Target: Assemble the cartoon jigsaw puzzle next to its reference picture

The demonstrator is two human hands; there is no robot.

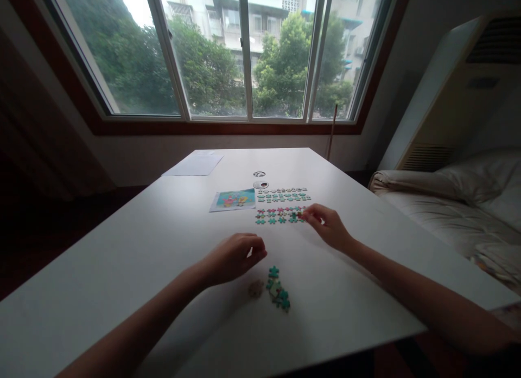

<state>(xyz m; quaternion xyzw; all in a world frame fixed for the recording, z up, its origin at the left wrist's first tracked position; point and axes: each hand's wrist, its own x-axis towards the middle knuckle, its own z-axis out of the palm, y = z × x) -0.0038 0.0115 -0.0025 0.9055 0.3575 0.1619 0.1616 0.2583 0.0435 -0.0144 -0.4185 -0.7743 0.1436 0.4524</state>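
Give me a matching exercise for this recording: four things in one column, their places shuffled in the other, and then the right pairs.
Things:
1. Right hand
2. Picture card
3. Left hand
4. White sheet

Places:
A. Near the loose green pieces
B. Toward the far left corner of the table
C. At the right end of the laid-out rows of puzzle pieces
D. Just left of those rows

Pairs: 1-C, 2-D, 3-A, 4-B

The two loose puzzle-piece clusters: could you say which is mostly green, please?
The longer green cluster on the right; the rounder left cluster is brownish.
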